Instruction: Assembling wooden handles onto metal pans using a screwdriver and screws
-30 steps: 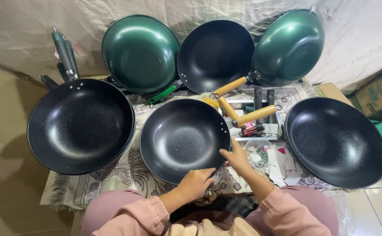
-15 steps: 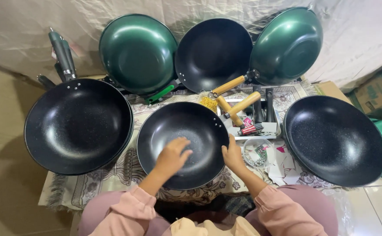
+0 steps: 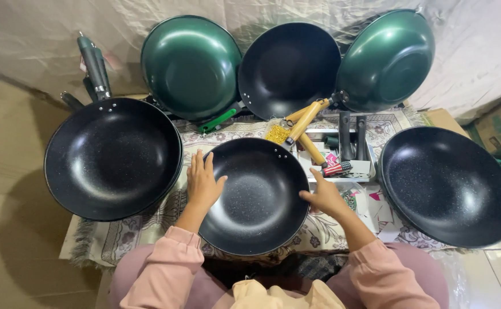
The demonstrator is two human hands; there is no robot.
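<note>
Hands on the middle pan (image 3: 254, 194), which sits on the tabletop (image 3: 141, 229): left hand (image 3: 203, 182) flat, fingers spread on the left rim; right hand (image 3: 325, 196) curled on the right rim. Even pressure from both sides should steady it.

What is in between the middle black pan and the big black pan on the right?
In the head view, a white tray of small tools, a red-handled one among them, sits between the middle black pan and the right black pan.

I see a low table covered by a flowery cloth (image 3: 119, 237), and on it sit a big black pan (image 3: 113, 157), a smaller black pan (image 3: 256, 197), another big black pan (image 3: 448, 186) and a white tray (image 3: 353, 169).
</note>
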